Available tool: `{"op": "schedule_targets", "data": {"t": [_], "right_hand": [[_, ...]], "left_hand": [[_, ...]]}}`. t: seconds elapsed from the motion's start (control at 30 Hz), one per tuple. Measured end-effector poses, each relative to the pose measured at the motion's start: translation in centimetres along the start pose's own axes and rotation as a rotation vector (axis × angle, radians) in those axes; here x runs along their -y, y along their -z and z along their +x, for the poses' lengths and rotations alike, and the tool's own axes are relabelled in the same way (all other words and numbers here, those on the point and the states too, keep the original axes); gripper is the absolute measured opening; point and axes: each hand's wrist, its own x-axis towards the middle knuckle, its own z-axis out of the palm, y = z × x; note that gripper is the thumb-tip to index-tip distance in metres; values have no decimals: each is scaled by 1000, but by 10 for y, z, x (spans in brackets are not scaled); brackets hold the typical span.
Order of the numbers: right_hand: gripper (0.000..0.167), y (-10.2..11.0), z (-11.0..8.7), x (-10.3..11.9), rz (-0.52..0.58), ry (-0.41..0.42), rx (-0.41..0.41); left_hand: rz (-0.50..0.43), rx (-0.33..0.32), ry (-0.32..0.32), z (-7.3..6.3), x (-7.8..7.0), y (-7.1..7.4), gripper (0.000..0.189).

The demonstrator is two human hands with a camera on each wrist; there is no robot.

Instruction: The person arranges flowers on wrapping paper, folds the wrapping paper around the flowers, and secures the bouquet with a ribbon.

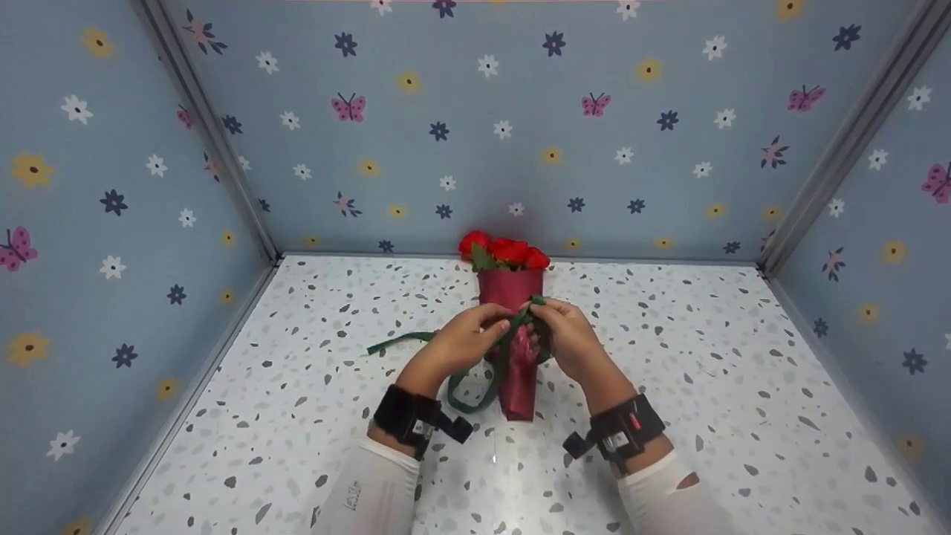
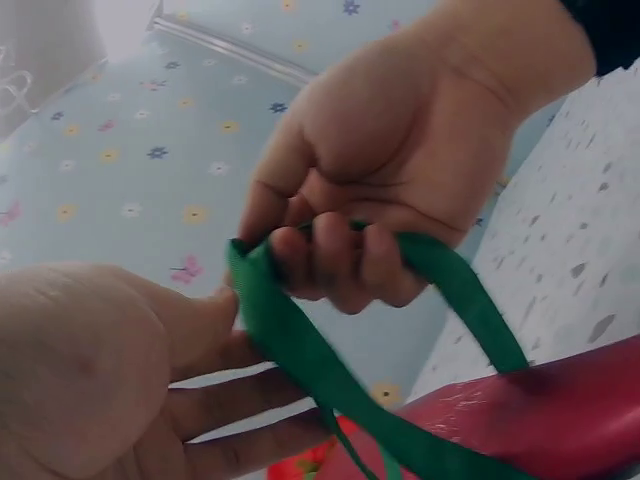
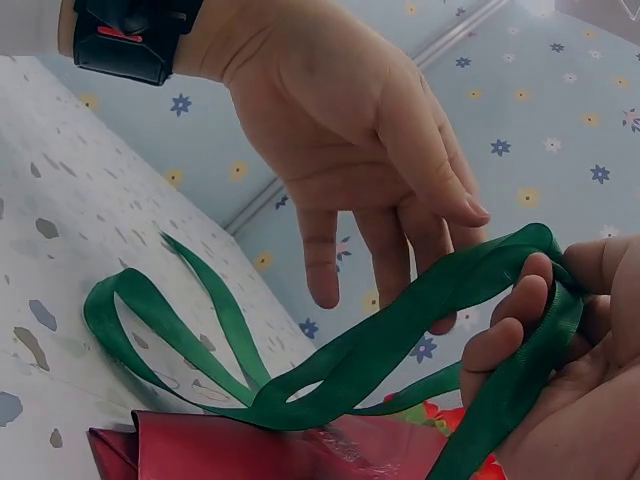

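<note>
A bouquet of red roses point(image 1: 510, 251) in dark red wrapping paper point(image 1: 513, 286) lies with its blooms toward the back wall. Green ribbon point(image 1: 475, 405) passes around its narrower part, and a twisted length rises toward both hands. My right hand point(image 1: 570, 334) pinches the raised ribbon, its fingers curled around it in the left wrist view point(image 2: 370, 170). My left hand point(image 1: 462, 338) is beside the ribbon with thumb and fingers fairly straight; in the right wrist view, the left hand's fingertips point(image 3: 470, 208) are close against the ribbon point(image 3: 380, 345). Whether they touch is unclear.
A speckled white tabletop point(image 1: 297, 446) lies under the bouquet. Patterned blue panels point(image 1: 483, 148) stand behind and at both sides. One loose ribbon end point(image 1: 397, 342) trails left across the table, and a ribbon loop lies left of the wrapped stems.
</note>
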Motion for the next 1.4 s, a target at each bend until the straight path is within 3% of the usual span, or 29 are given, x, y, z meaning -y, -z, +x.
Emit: {"op": "schedule_targets", "data": {"t": [0.2, 0.4, 0.53, 0.77, 0.9, 1.03, 1.17, 1.3, 1.4], "right_hand": [[26, -1, 0, 0, -55, 2, -11], [24, 0, 0, -1, -60, 25, -27], [20, 1, 0, -2, -70, 33, -21], [13, 3, 1, -2, -102, 48, 9], [7, 4, 1, -2, -143, 75, 1], [4, 5, 1, -4, -228, 129, -18], [9, 4, 2, -6, -336, 182, -67], [10, 0, 2, -7, -424, 206, -121], [10, -2, 1, -8, -446, 221, -127]], "left_hand": [[-33, -120, -93, 3, -1, -9, 14], [-30, -38, -153, 2, -1, -8, 16], [-40, -33, -117, 3, 4, -10, 23], [-150, -25, 18, 7, 15, -14, 27], [-178, -63, 22, 8, 16, -14, 23], [-184, -141, 4, 9, 15, -13, 20], [-248, -217, -6, 11, 14, -13, 22], [-317, -207, 8, 12, 15, -15, 16], [-298, -174, 25, 12, 16, -17, 19]]}}
